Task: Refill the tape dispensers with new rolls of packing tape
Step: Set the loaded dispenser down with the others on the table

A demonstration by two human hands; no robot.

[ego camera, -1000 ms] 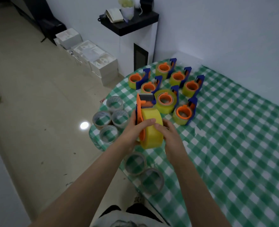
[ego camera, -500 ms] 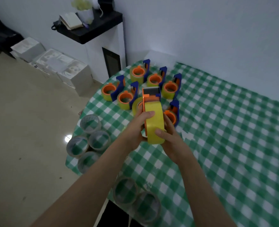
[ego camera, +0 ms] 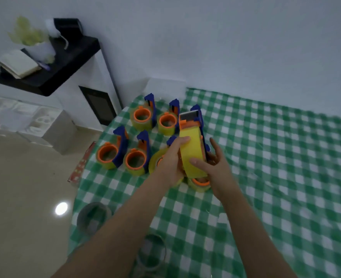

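Observation:
Both hands hold one orange and blue tape dispenser (ego camera: 191,121) loaded with a yellow tape roll (ego camera: 192,151), upright above the table. My left hand (ego camera: 171,163) grips its left side with the thumb over the roll. On the right side, my right hand (ego camera: 213,169) cups it, thumb across the roll's lower face. Several loaded dispensers lie flat behind and beside it, such as one at back (ego camera: 143,117) and one at left (ego camera: 110,155). Another dispenser (ego camera: 200,182) is partly hidden under my hands.
The table wears a green checked cloth (ego camera: 276,167). Clear empty tape cores (ego camera: 93,217) (ego camera: 151,251) lie near its front left edge. A white cabinet with a black shelf (ego camera: 51,73) and white boxes (ego camera: 23,119) stand on the floor to the left.
My head has turned right and the hands carried the dispenser farther out over the group of loaded ones. The grip of both hands is unchanged.

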